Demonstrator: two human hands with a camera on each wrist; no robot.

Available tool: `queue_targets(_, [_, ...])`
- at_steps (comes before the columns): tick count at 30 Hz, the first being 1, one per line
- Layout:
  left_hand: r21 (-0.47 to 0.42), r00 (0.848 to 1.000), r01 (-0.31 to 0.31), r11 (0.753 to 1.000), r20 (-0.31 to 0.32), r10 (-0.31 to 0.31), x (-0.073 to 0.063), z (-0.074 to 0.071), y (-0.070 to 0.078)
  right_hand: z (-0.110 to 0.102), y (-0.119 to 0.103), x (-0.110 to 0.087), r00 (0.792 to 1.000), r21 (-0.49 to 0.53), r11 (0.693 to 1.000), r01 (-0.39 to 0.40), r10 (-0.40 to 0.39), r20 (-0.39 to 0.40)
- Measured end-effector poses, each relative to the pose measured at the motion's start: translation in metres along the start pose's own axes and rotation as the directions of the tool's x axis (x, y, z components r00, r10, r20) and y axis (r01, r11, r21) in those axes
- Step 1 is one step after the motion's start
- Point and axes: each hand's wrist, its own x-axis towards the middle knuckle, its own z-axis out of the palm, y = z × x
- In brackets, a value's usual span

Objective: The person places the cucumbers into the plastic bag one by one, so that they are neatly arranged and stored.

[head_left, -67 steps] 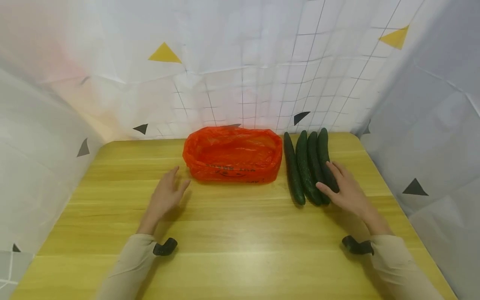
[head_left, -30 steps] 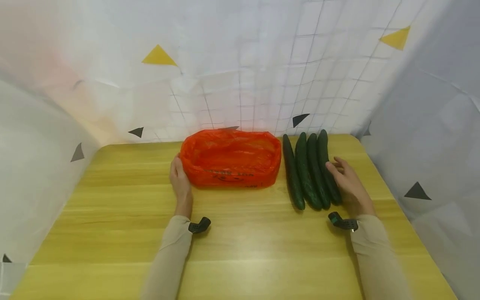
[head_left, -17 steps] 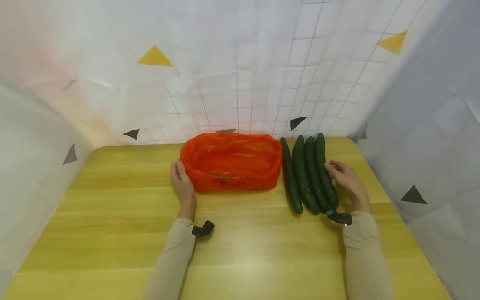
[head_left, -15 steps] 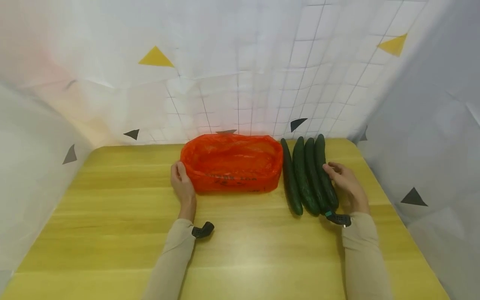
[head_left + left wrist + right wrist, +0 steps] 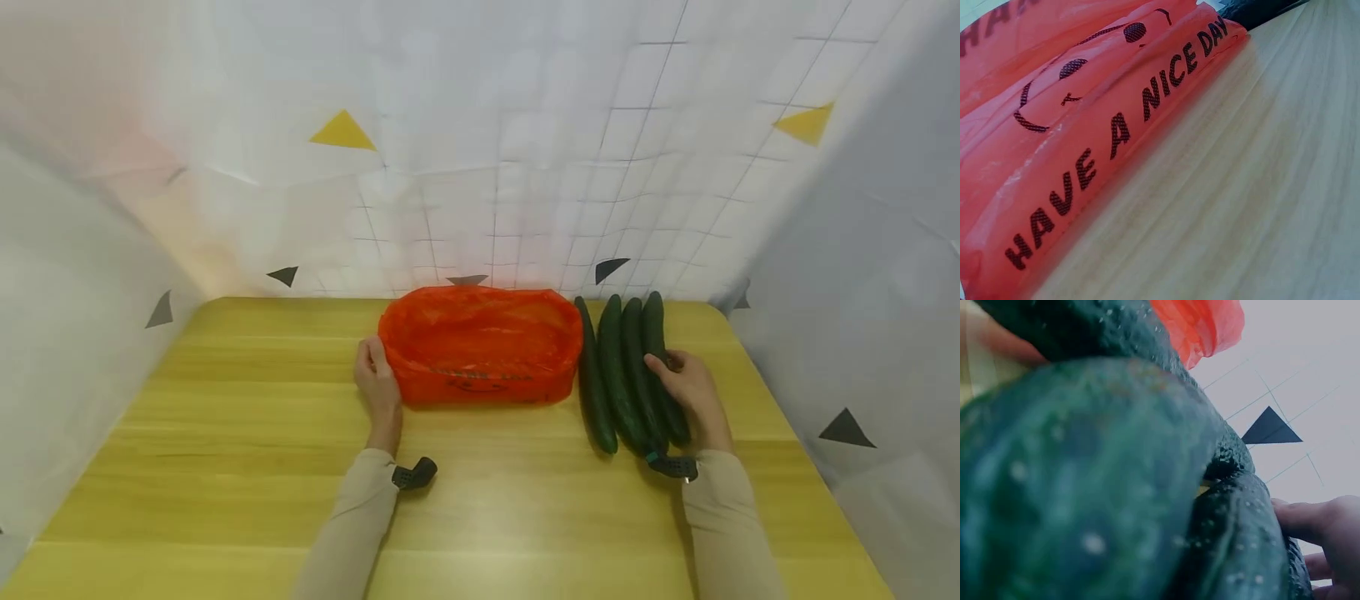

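Note:
A red plastic bag [image 5: 487,387] with black lettering and a smiley print stands with its mouth wide at the table's back, shaped like a box. My left hand [image 5: 380,385] grips the bag's left end; its fingertips are partly hidden, and the hand is outside the left wrist view. Several dark green cucumbers [image 5: 622,392] lie side by side just right of the bag. My right hand [image 5: 692,390] has thumb and fingers about the rightmost cucumber [image 5: 654,321], which rests on the table. The right wrist view shows the thumb [image 5: 1304,519] against a cucumber [image 5: 1235,544].
A light wooden table [image 5: 480,517] spans the front. White sheeting [image 5: 450,192] with grid lines and coloured triangles rises behind it and on both sides. Small black cameras [image 5: 414,475] sit on both wrists.
My left hand has come right to the bag's left end and taken hold there. My right hand has shifted from above the cucumbers to the rightmost one's right side. The head view tilts slightly.

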Motion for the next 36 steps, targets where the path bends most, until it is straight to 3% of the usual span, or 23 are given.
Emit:
queue_targets(7, [-0.019,0.999,-0.025,1.0,0.02,0.025,-0.001,-0.001,-0.001,0.001,0.003,-0.001,0.999,-0.024,0.999,-0.029,0.028,-0.016])
queue_targets(13, [-0.014,0.996,0.064,0.998,0.058,-0.063,-0.002,-0.001,-0.003,0.001,0.004,0.001,0.999,-0.056,0.998,-0.034,0.033,-0.024])
queue_targets(16, [-0.03,0.995,0.08,0.996,0.069,-0.078,-0.002,-0.001,-0.003,0.001,0.005,0.002,0.999,-0.054,0.998,-0.039,0.037,-0.034])
queue_targets(23, [-0.045,0.991,0.106,0.993,0.084,-0.102,0.0,-0.001,-0.003,0.001,0.007,0.002,0.996,-0.025,0.999,-0.033,0.031,-0.082])
queue_targets(36, [-0.085,0.996,0.069,0.994,0.055,-0.064,0.001,0.001,-0.005,-0.005,0.013,0.003,0.996,0.116,0.993,-0.036,0.045,-0.08])
